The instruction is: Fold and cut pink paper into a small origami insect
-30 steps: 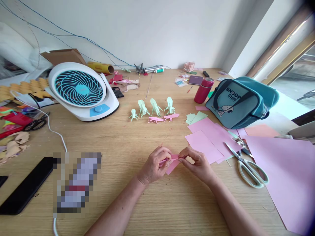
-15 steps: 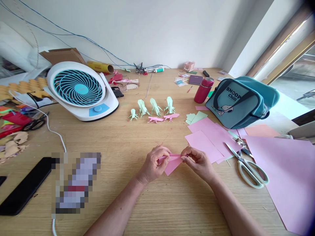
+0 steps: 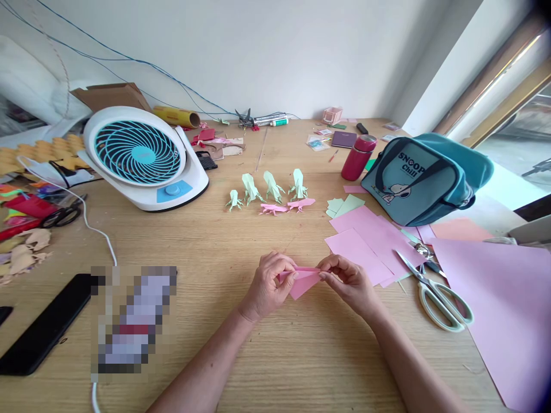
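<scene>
A small folded piece of pink paper is stretched between my hands above the table. My left hand pinches its left end between thumb and fingers. At the other end my right hand grips the paper with its fingertips. A flap of the paper points down toward me, and a crease runs along its upper edge. Beyond my hands stand several pale green origami insects. Two pink origami figures lie just in front of them.
Pink paper sheets, scissors and a large pink sheet lie to the right. Behind them are a red flask and a teal bag. A white fan and a black phone occupy the left.
The paper's lower flap has lifted slightly, and the paper now looks more open along its upper crease. Both hands keep their pinch. The whole view has shifted a little.
</scene>
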`<state>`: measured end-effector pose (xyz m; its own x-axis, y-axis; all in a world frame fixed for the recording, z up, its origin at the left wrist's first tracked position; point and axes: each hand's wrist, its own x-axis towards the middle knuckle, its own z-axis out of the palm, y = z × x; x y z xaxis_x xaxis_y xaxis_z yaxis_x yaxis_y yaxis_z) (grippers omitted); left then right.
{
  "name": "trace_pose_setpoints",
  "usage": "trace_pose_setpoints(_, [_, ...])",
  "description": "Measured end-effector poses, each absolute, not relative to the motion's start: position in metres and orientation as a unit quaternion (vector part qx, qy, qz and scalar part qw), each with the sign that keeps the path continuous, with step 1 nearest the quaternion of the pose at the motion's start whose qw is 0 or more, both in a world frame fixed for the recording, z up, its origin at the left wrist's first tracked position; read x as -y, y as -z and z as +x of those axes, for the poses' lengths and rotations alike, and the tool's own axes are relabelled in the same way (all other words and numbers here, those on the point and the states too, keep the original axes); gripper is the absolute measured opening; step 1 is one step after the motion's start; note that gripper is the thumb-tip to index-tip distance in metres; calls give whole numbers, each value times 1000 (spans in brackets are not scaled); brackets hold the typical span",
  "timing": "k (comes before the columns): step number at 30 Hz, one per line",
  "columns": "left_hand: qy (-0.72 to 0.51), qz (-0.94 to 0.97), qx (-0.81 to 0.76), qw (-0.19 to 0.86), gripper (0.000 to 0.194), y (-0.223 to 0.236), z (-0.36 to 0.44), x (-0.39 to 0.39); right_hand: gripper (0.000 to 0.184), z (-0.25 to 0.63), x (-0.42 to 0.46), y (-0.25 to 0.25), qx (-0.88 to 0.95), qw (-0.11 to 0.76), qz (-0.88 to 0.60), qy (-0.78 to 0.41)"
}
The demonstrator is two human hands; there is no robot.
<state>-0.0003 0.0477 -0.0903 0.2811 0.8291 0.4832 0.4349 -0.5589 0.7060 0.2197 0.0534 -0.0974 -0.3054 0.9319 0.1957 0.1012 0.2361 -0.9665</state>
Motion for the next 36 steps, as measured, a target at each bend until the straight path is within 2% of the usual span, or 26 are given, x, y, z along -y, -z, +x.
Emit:
trace_pose_setpoints(10, [-442,767,-425,190,15,93,-2,-50,12,230,-59,98,662,436,-425,-436])
trace_pose_setpoints(18, [-431,774,-433,166,14,89,0,-48,10,224,-56,90,773,401,-402,-281])
trace_pose_setpoints(22, [-422,785,-427,155,12,87,2,-45,12,222,-54,90,795,384,-391,-261])
trace_pose_setpoints(30, [-419,779,-430,183,13,88,2,-46,14,223,-55,89,800,340,-403,-286])
trace_pose_setpoints(36, [-355,802,-419,236,14,93,0,-50,15,228,-51,86,832,267,-430,-228])
